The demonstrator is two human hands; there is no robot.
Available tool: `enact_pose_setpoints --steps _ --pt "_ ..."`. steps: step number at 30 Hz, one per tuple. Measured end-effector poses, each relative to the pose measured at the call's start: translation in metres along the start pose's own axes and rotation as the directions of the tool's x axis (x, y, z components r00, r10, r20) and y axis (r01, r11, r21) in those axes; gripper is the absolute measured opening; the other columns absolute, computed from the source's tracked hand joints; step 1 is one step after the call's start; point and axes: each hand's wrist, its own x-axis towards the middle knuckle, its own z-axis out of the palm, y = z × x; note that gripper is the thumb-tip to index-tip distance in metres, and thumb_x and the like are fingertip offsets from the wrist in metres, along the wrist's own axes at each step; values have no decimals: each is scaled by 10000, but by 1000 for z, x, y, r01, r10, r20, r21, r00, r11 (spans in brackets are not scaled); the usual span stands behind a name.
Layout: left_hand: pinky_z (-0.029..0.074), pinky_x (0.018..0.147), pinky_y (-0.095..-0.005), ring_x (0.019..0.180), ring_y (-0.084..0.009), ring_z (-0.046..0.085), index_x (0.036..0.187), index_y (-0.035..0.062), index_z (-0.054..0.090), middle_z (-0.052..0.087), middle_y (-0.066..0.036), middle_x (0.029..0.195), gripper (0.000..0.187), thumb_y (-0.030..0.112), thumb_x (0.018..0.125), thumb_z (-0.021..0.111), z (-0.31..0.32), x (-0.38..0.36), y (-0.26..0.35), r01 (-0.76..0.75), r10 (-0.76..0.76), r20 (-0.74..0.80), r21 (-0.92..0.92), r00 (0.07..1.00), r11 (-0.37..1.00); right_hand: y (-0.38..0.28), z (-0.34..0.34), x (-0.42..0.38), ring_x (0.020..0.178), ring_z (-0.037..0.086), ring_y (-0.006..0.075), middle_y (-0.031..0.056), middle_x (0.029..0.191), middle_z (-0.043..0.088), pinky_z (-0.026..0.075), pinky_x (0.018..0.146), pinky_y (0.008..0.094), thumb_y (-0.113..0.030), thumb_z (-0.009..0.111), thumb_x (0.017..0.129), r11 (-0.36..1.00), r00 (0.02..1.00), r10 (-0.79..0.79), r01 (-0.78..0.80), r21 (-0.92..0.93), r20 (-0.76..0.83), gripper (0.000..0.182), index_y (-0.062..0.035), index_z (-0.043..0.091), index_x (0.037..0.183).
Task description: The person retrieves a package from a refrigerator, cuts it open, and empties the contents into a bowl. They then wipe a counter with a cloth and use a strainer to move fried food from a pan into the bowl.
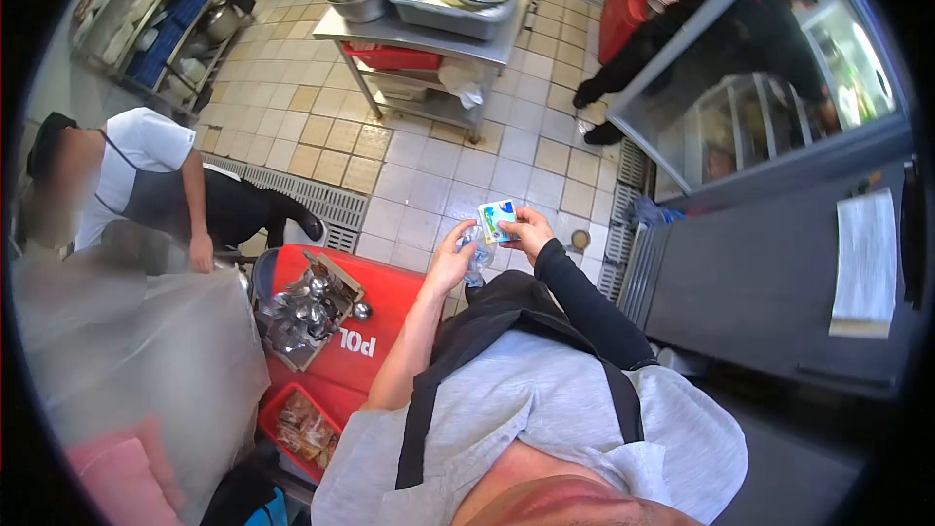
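My right hand, below a black sleeve, grips a small flat packet printed in white, blue and green with a yellow edge. Close beside it, my left hand has its fingers curled round a piece of clear, shiny plastic. The plastic hangs just under the packet, its upper end near the packet's lower left edge. Whether it is a bag or a bottle, I cannot tell. Both hands are in front of my dark apron, above the tiled floor.
To my left, a red lid bears a tray of metal ladles, near a red basket of packed food. A person sits beyond. Ahead stands a steel table with bowls. At right are a glass-doored fridge and dark counter.
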Motion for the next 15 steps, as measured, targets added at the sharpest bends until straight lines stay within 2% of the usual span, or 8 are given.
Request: enact_pose_setpoints --steps 1,4,5,8,10,11,15 --pt "496 925 -309 1130 -164 569 1403 75 534 583 -104 1291 468 75 945 628 -11 13 16 108 -108 5 -50 994 993 -7 8 25 886 684 186 70 995 686 578 726 345 -109 744 870 1000 1000 18 -17 -12 22 261 -42 622 1091" --pt "495 919 -311 1114 -164 573 1376 50 543 594 -98 1264 458 159 951 674 -44 71 25 50 -51 -16 -86 999 995 -38 32 96 857 671 154 57 974 703 527 708 310 -108 756 860 993 996 -27 36 -114 85 258 -57 637 1083" --pt "494 907 -309 1100 -160 575 1361 44 549 600 -96 1245 454 196 953 679 -54 90 33 70 -73 -31 -92 997 993 -53 42 118 822 648 122 46 953 714 484 692 278 -118 771 848 989 995 -48 60 -132 90 261 -66 646 1071" --pt "494 865 -304 1063 -149 579 1312 31 569 618 -85 1184 458 299 959 685 -90 142 63 152 -163 -101 -112 981 982 -98 81 183 807 632 113 44 953 712 480 689 267 -135 783 839 998 979 -44 51 -32 197 286 -64 648 1080" --pt "493 832 -304 1047 -142 580 1276 30 584 631 -73 1138 461 355 962 675 -121 181 93 204 -224 -168 -128 960 971 -121 117 224 814 625 108 31 944 696 479 698 269 -139 785 839 999 960 1 8 -32 279 299 -73 650 1097" --pt "490 783 -284 981 -124 596 1225 35 601 646 -54 1067 417 372 984 642 -135 195 110 218 -244 -228 -136 943 967 -130 138 249 818 621 106 23 940 687 479 708 273 -127 777 847 999 950 4 9 -40 313 279 -78 653 1092" --pt "517 773 -284 924 -125 637 1193 55 604 663 -47 1047 322 323 1015 606 -217 249 135 18 -213 -366 -468 906 884 -181 241 319 820 624 111 29 953 683 486 693 268 -100 765 855 998 902 21 5 -60 431 284 -66 635 1105"
